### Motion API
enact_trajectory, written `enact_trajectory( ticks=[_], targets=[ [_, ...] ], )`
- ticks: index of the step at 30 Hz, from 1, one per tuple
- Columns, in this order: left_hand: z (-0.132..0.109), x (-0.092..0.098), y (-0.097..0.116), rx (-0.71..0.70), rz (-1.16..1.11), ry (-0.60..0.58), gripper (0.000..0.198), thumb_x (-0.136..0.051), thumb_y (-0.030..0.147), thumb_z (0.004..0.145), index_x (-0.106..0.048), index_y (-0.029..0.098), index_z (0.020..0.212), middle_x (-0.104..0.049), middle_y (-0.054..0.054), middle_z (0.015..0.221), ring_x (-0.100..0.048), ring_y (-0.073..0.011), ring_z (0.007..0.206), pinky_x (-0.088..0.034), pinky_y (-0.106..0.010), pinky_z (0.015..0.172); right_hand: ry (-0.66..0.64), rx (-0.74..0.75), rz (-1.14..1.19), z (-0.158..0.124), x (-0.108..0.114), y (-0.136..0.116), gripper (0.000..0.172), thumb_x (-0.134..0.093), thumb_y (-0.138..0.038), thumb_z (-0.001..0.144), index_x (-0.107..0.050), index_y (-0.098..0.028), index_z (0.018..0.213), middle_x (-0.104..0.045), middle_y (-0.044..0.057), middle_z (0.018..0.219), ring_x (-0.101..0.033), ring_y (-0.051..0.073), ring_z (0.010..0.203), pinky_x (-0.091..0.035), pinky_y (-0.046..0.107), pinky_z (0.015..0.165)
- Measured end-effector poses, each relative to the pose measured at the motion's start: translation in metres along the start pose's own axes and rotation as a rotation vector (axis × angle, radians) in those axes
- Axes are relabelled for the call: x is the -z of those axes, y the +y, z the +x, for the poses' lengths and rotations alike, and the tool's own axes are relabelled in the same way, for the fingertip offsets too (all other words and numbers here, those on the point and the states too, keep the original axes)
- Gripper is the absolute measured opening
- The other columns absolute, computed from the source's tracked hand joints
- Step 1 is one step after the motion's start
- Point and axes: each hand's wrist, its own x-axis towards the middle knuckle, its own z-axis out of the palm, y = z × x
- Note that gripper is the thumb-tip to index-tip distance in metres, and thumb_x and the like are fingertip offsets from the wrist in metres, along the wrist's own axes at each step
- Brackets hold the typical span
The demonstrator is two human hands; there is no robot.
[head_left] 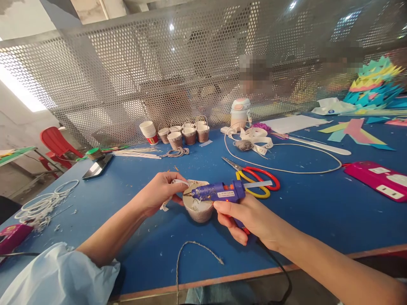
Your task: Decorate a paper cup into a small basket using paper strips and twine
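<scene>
My right hand (243, 216) is wrapped round the handle of a blue glue gun (219, 192), with a clear glue stick (259, 184) poking out of its back end. The gun's nozzle points left over the rim of a small twine-wrapped paper cup (199, 215). At the cup's left side, my left hand (168, 188) pinches a white ribbon (179, 182) against or close to the rim. Its fingertips are partly hidden behind the cup. A loose piece of twine (197, 243) lies in front of the cup.
Yellow-and-red-handled scissors (254, 176) lie beyond the gun. Behind stand several twine-wrapped cups (190, 135), stacked paper cups (148, 130) and a bottle (240, 113). A pink power strip (378, 180) is at right, a phone (98, 166) at left. A perforated metal screen (127, 72) borders the table.
</scene>
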Motion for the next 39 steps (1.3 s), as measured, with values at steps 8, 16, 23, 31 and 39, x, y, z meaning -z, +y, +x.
enact_trajectory(
  ticks=[8,16,23,31,39],
  targets=[
    [-0.0002,-0.0002,-0.0002,-0.007,0.018,-0.001,0.016,-0.069,0.029,0.062,-0.065,0.014,0.063,-0.062,-0.002,0.064,-0.056,-0.0125,0.062,-0.046,-0.021,0.05,0.092,0.058,-0.13,0.0,-0.0019,0.001,0.034,-0.05,-0.036,0.089,-0.045,-0.017,0.061,-0.047,-0.007,0.054,-0.04,0.003,0.033,-0.031,0.02,0.039],
    [0.0012,0.0015,-0.0029,-0.007,0.04,-0.008,0.014,-0.069,0.029,0.064,-0.065,0.015,0.064,-0.064,-0.002,0.065,-0.056,-0.0119,0.059,-0.046,-0.022,0.05,0.042,0.057,-0.102,0.0,-0.0001,0.0028,0.034,-0.05,-0.037,0.09,-0.047,-0.018,0.062,-0.049,-0.006,0.053,-0.04,0.003,0.033,-0.034,0.02,0.04],
    [0.0008,0.0048,-0.0071,-0.013,0.029,-0.028,0.012,-0.069,0.027,0.066,-0.065,0.015,0.066,-0.064,-0.001,0.067,-0.057,-0.0111,0.06,-0.046,-0.021,0.05,-0.056,-0.069,0.125,0.0027,0.0045,0.0003,0.034,-0.059,-0.038,0.083,-0.049,-0.017,0.059,-0.049,-0.007,0.049,-0.037,0.003,0.029,-0.033,0.018,0.032],
    [0.0,0.0044,-0.0069,0.003,0.018,-0.035,0.013,-0.072,0.026,0.068,-0.066,0.015,0.068,-0.064,0.0,0.067,-0.056,-0.0089,0.058,-0.046,-0.019,0.052,0.005,-0.017,-0.069,-0.0011,0.0074,0.0016,0.041,-0.051,-0.036,0.09,-0.047,-0.018,0.053,-0.041,-0.007,0.037,-0.037,0.004,0.03,-0.031,0.02,0.038],
    [0.0003,0.0051,-0.0085,0.002,0.019,-0.012,0.013,-0.073,0.027,0.068,-0.067,0.015,0.068,-0.064,0.001,0.064,-0.054,-0.0076,0.054,-0.044,-0.019,0.05,-0.007,0.01,-0.102,-0.0004,0.0058,0.0018,0.04,-0.049,-0.033,0.091,-0.045,-0.019,0.054,-0.039,-0.008,0.037,-0.038,0.005,0.031,-0.031,0.021,0.04]
  ],
)
